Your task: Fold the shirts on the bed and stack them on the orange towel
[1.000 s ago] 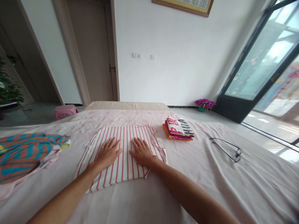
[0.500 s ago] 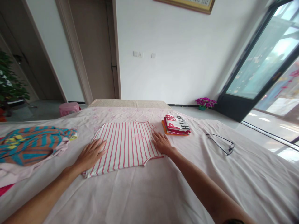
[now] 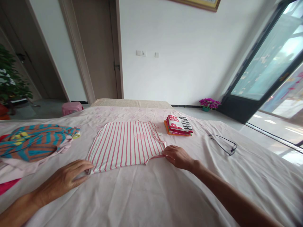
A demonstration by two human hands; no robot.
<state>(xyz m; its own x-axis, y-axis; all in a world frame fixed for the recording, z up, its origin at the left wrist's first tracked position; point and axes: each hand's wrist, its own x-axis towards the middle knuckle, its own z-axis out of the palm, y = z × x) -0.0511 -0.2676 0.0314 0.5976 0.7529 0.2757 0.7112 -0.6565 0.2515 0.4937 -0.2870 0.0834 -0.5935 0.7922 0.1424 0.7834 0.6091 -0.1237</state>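
Note:
A white top with red stripes (image 3: 126,145) lies flat on the pink sheet (image 3: 146,192) in front of me. My left hand (image 3: 67,178) rests at its near left corner, fingers curled and pinching the hem. At the near right corner, my right hand (image 3: 178,156) is closed with its fingertips on the garment's edge. Both forearms reach in from the bottom of the view.
A small pile of folded clothes (image 3: 178,125) sits just right of the top. A crumpled teal and orange striped garment (image 3: 33,142) lies at the left. A black wire hanger (image 3: 223,144) lies to the right. Beyond are a pink stool (image 3: 69,108), a door, glass doors and a flower pot (image 3: 208,104).
My hands slid from the middle of the top out to its sides, then drew back to its two near corners and closed on the hem.

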